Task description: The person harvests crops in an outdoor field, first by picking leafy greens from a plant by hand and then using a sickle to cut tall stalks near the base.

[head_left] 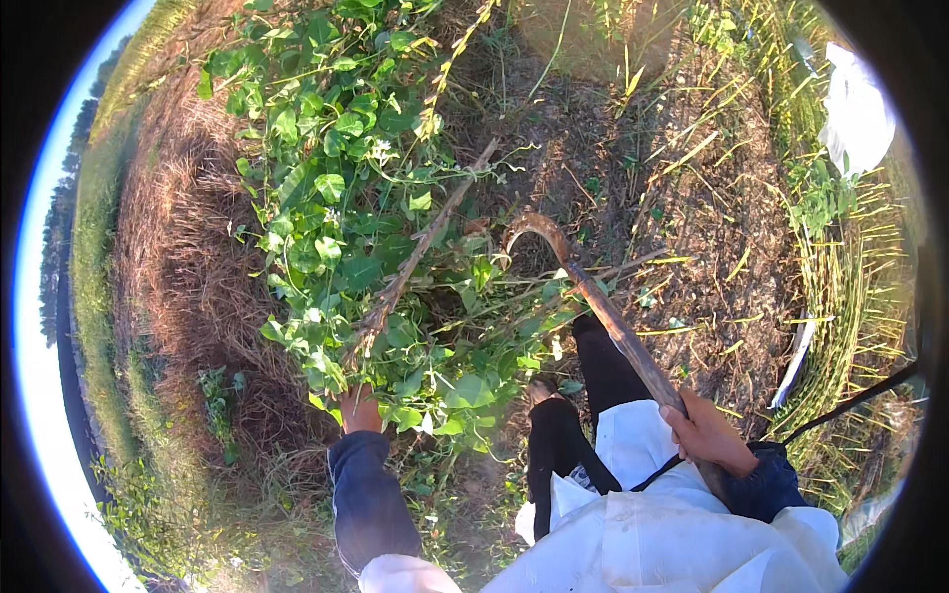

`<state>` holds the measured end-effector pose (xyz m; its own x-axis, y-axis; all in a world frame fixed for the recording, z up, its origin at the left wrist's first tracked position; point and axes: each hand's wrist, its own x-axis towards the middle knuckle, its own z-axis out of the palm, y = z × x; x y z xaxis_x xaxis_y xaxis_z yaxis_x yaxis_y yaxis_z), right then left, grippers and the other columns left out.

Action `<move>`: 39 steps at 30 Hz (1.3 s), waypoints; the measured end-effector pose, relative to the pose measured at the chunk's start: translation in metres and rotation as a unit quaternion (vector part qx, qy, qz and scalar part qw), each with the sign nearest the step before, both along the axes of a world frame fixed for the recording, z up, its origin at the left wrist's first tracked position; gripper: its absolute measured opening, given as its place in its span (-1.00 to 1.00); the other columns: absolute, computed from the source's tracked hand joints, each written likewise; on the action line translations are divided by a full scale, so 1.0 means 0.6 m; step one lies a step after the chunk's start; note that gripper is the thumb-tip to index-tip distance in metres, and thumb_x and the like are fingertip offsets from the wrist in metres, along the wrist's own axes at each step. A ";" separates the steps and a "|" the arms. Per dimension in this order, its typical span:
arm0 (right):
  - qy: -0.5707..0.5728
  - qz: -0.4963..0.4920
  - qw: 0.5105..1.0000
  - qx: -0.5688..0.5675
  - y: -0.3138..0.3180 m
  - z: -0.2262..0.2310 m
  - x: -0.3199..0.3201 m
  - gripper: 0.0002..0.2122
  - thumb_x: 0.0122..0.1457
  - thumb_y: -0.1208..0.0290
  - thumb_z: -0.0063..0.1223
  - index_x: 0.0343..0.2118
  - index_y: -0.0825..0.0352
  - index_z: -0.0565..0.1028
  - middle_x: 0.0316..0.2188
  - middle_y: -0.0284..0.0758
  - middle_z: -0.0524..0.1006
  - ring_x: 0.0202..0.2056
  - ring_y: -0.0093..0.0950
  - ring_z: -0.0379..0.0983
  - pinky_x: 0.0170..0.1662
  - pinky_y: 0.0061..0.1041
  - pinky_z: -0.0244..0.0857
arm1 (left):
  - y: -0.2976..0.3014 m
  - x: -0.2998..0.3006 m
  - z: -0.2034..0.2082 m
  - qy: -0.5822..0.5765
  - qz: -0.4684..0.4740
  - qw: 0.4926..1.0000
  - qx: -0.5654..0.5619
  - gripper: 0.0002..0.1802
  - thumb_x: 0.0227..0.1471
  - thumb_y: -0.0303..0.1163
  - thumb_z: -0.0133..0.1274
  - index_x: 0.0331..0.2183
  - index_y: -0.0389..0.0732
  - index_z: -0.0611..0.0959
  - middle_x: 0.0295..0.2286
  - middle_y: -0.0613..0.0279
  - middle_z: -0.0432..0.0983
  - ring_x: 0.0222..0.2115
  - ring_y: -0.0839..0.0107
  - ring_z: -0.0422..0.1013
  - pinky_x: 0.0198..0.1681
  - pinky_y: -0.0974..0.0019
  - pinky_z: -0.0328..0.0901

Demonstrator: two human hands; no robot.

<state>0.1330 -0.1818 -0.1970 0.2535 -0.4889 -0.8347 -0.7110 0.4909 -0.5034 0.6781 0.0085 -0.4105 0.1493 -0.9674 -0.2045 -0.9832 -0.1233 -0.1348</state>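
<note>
My right hand point(710, 435) is wrapped round the shaft of a hooked wooden stick point(625, 341), whose lower end runs back beside my forearm. The stick's curved tip reaches up and left to the edge of a mass of green leafy vines point(331, 212). Down at the near end of these vines, my left hand point(361, 407) is closed in among the stems, its fingertips partly hidden by leaves. A dry brown stalk point(425, 247) slants through the foliage, with its lower end close to my left hand.
Dry, flattened straw point(188, 257) lies left of the vines. Bare soil with scattered stalks point(717, 247) spreads to the right, bordered by yellowing stubble point(855, 287). A white bag or sheet point(856, 111) is at the far right. My dark-clad leg point(605, 366) stands beside the vines.
</note>
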 end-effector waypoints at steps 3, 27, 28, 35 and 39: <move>-0.041 -0.059 0.997 -0.003 -0.037 -0.009 0.034 -0.75 0.25 0.25 -0.14 -0.28 0.40 0.27 -0.69 -0.40 0.33 -0.75 -0.63 0.30 -0.72 -0.61 0.18 | 0.001 -0.003 0.005 -0.023 -0.064 0.997 0.027 -0.75 -0.21 -0.50 0.03 -0.34 -0.25 0.59 -0.26 0.14 0.44 -0.18 0.12 0.33 -0.11 0.10 0.24; -0.030 -0.017 0.999 0.033 -0.402 -0.212 0.115 -0.71 0.25 0.20 -0.13 -0.32 0.39 0.26 -0.66 -0.38 0.32 -0.73 -0.59 0.28 -0.68 -0.53 0.22 | 0.022 0.023 -0.002 0.052 0.251 0.961 0.100 -0.80 -0.22 -0.48 0.07 -0.40 -0.09 0.61 -0.33 0.18 0.47 -0.26 0.16 0.38 -0.15 0.16 0.27; 0.019 -0.029 0.999 0.005 -0.367 -0.200 0.078 -0.73 0.24 0.25 -0.13 -0.29 0.41 0.27 -0.67 -0.38 0.32 -0.74 -0.59 0.28 -0.70 -0.54 0.21 | 0.011 0.024 -0.002 0.056 0.238 0.965 0.096 -0.79 -0.22 -0.48 0.07 -0.40 -0.09 0.61 -0.33 0.18 0.47 -0.26 0.16 0.38 -0.15 0.16 0.27; -0.001 -0.083 0.993 0.082 -0.243 -0.056 0.034 -0.72 0.23 0.26 -0.15 -0.27 0.46 0.27 -0.69 -0.34 0.35 -0.76 -0.57 0.33 -0.72 -0.54 0.24 | 0.008 0.033 -0.002 0.034 0.187 0.979 0.072 -0.78 -0.23 -0.49 0.07 -0.39 -0.06 0.61 -0.33 0.20 0.46 -0.26 0.17 0.38 -0.17 0.17 0.28; -0.081 -0.111 0.989 0.052 -0.308 -0.138 0.110 -0.72 0.25 0.19 -0.16 -0.33 0.35 0.24 -0.68 -0.41 0.30 -0.76 -0.61 0.26 -0.73 -0.56 0.17 | 0.003 0.031 0.008 0.065 0.227 0.968 0.086 -0.74 -0.21 -0.45 0.07 -0.34 0.01 0.60 -0.31 0.21 0.46 -0.23 0.16 0.37 -0.14 0.10 0.27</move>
<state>0.1988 -0.3669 -0.2795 0.2842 -0.4617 -0.8403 -0.4946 0.6802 -0.5410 0.6964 0.0105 -0.4059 0.5136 -0.7584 -0.4012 -0.8429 -0.5333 -0.0710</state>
